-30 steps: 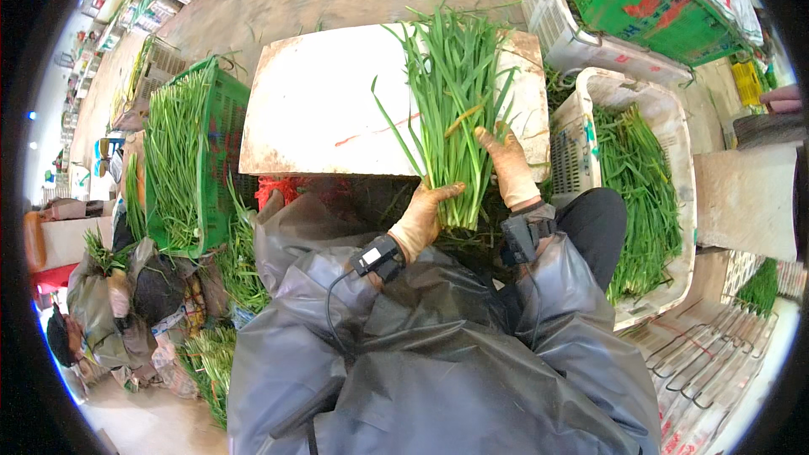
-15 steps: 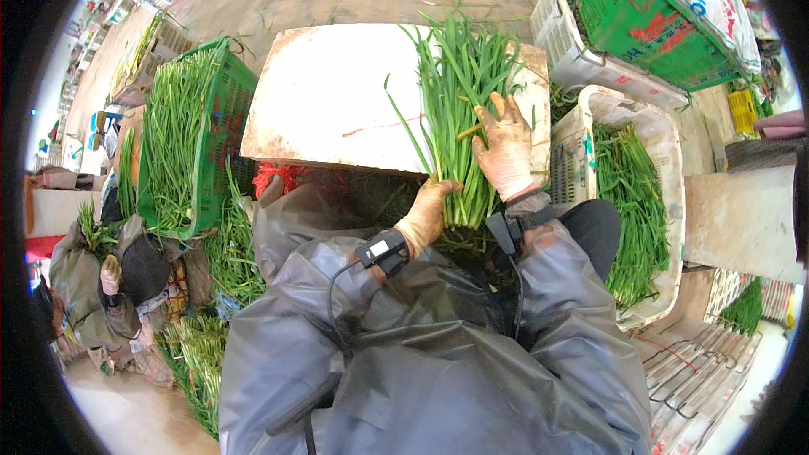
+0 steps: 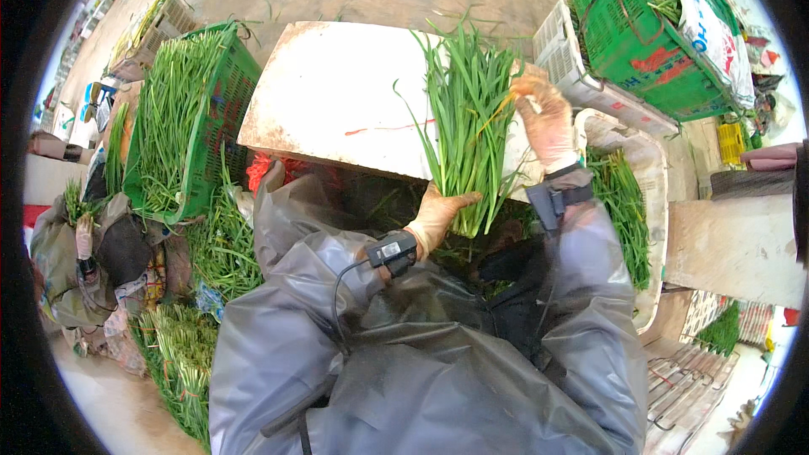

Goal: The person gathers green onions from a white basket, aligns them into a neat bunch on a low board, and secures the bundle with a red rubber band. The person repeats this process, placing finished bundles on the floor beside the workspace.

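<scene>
A bunch of garlic chives [image 3: 468, 126] lies at the right part of the white board [image 3: 345, 93], leaf tips pointing away from me and stem ends over the near edge. My left hand [image 3: 440, 212], in a thin stained glove, is closed around the bunch near its stem ends, thumb across the top. At the right side of the leaves, my right hand [image 3: 543, 114], gloved too, is raised with its fingers curled together. Between its fingertips is a yellowed leaf [image 3: 504, 106] that still reaches into the bunch.
Left of the board stands a green crate [image 3: 232, 88] full of chives; more chives [image 3: 223, 236] lie below it. A white crate [image 3: 661, 227] with chives is at my right, stacked crates [image 3: 649, 42] beyond. Another person [image 3: 101, 261] sits at far left. Red ties [image 3: 261, 170] hang under the board.
My right hand has lifted off the middle of the bunch and moved right and away, closing on a yellowed leaf. My left hand keeps its hold, shifted slightly right with the bunch.
</scene>
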A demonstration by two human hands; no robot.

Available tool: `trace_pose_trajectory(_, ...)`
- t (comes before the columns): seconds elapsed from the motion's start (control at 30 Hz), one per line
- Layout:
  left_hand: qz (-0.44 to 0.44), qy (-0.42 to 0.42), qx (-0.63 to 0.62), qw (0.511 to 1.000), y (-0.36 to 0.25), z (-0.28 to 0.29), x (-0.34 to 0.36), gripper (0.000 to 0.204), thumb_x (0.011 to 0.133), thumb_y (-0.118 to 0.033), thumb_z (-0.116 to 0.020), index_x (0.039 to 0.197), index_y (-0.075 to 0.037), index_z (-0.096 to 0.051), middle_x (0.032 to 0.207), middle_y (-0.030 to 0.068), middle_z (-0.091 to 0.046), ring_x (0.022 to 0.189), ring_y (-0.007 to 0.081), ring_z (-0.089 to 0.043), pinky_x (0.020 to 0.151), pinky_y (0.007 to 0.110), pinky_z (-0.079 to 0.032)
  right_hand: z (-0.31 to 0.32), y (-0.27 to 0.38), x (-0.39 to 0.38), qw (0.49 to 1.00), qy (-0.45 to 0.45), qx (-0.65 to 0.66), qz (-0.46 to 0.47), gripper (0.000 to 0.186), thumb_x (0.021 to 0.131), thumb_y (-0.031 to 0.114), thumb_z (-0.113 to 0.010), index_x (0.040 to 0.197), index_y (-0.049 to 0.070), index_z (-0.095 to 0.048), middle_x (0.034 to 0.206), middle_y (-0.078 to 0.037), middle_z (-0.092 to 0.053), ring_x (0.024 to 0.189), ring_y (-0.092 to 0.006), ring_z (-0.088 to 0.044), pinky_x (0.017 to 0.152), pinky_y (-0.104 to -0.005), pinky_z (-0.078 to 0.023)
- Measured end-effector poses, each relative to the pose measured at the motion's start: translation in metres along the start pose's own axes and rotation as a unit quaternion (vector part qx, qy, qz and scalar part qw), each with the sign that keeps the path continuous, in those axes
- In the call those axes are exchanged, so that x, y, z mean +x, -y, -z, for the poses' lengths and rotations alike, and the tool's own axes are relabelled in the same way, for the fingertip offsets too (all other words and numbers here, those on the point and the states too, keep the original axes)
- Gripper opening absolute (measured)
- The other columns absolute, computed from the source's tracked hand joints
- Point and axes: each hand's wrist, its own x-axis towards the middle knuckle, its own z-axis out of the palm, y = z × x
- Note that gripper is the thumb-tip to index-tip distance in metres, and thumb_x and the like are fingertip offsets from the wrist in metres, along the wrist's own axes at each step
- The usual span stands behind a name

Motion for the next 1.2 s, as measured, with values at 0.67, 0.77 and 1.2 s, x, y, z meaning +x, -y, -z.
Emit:
trace_pose_trajectory(0.67,0.138,-0.075,-0.045,0.987,0.057,0.055,0.046,0.029,0.099,-0.022,-0.059,0.120,-0.001,-0.061,0.105,0.0162,-0.070,0.091,0.0334,-0.071,0.082,0.051,-0.063,0.031,0.012,-0.157,0.847,0.038,-0.501,-0.173,0.018,0.095,0.018,-0.064,0.100,0.009,-0.078,0.084,-0.020,-0.076,0.078,-0.0400,-0.075,0.072,-0.0487,-0.061)
trace_pose_trajectory(0.77,0.109,-0.063,-0.023,0.992,0.055,0.055,0.043,0.031,0.102,-0.025,-0.055,0.120,-0.001,-0.061,0.107,0.0168,-0.071,0.093,0.0332,-0.071,0.084,0.049,-0.063,-0.001,0.035,-0.174,0.920,-0.018,-0.375,-0.115,0.015,0.096,0.020,-0.068,0.101,0.010,-0.078,0.085,-0.016,-0.077,0.076,-0.0377,-0.075,0.071,-0.0444,-0.062)
trace_pose_trajectory(1.2,0.181,-0.029,-0.090,0.979,0.019,0.032,0.018,0.034,0.103,-0.029,-0.055,0.122,-0.002,-0.061,0.107,0.0146,-0.070,0.090,0.0312,-0.068,0.083,0.048,-0.059,-0.065,0.033,-0.176,0.871,0.105,-0.383,-0.289,0.044,0.086,0.051,-0.077,0.087,0.007,-0.077,0.077,-0.020,-0.073,0.078,-0.0412,-0.074,0.072,-0.0498,-0.059)
